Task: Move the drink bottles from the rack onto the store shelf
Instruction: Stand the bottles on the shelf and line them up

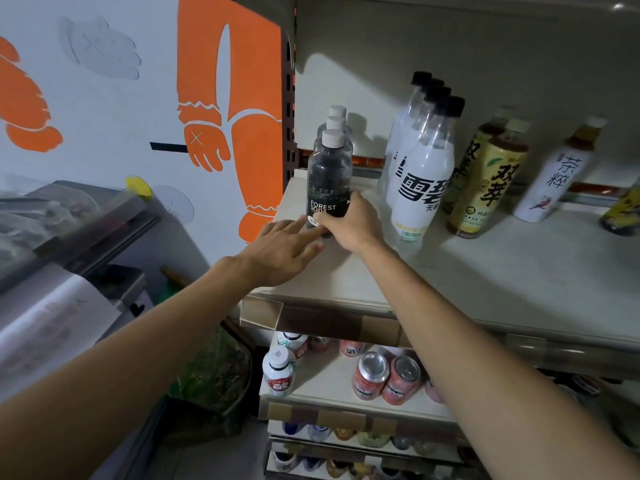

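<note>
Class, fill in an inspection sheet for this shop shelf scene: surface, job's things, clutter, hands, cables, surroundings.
Surface: pale shelf, bottles standing upright in rows.
Job's things: Forest Soda bottle at the front of a row of three dark bottles, near the shelf's left edge.
Clutter: green bag low beside the shelving.
Hands: right hand grips the Forest Soda bottle low down; left hand has straight fingers reaching its base.
Cables: nothing seen.
Surroundings: white black-capped bottles and tea bottles to the right; cans on the shelf below; orange mural on the wall.
</note>
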Motion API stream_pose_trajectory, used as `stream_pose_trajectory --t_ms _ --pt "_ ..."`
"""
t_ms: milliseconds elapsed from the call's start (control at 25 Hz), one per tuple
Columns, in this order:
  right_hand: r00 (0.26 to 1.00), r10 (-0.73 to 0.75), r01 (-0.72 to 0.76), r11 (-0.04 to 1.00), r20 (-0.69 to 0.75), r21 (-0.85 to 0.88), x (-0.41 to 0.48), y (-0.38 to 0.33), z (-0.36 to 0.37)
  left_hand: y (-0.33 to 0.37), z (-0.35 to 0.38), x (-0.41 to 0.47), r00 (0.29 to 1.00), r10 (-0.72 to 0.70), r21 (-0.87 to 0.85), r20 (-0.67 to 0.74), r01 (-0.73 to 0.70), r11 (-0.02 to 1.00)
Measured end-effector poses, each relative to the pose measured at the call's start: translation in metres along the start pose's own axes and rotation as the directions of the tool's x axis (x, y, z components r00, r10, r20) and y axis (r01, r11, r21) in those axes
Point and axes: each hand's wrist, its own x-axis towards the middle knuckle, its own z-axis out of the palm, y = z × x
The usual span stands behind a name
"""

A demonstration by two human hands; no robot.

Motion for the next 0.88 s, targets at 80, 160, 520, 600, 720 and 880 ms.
stream_pose_trajectory --t_ms 80,160,520,600,720,880 --pt "0.999 0.019 -0.019 1.000 0.030 0.006 -0.009 -0.001 -0.006 -0.001 0.000 -0.004 0.999 -0.019 0.026 0.037 0.018 0.999" --pt "0.999 0.015 -0.015 1.000 0.035 -0.018 -0.017 -0.004 -0.015 -0.002 -0.002 -0.007 0.999 0.005 0.011 0.032 -0.005 1.000" --pt "0.962 0.062 0.050 0.918 0.267 -0.393 -0.076 -0.002 -0.077 0.033 -0.024 -0.023 0.998 0.025 -0.353 -0.064 -0.046 0.934" --pt "0.964 0.091 0.022 0.910 0.251 -0.413 -0.091 0.007 -0.096 0.056 -0.026 -0.026 0.998 0.053 -0.378 0.025 -0.039 0.925" --pt "0.975 0.123 -0.024 0.885 0.184 -0.464 -0.122 0.028 -0.132 0.097 -0.031 -0.028 0.981 0.161 -0.306 0.112 -0.120 0.944" --pt "0.969 0.232 -0.170 0.871 0.080 -0.462 -0.184 0.063 -0.185 0.173 -0.037 -0.028 0.936 0.333 -0.274 0.112 -0.293 0.916"
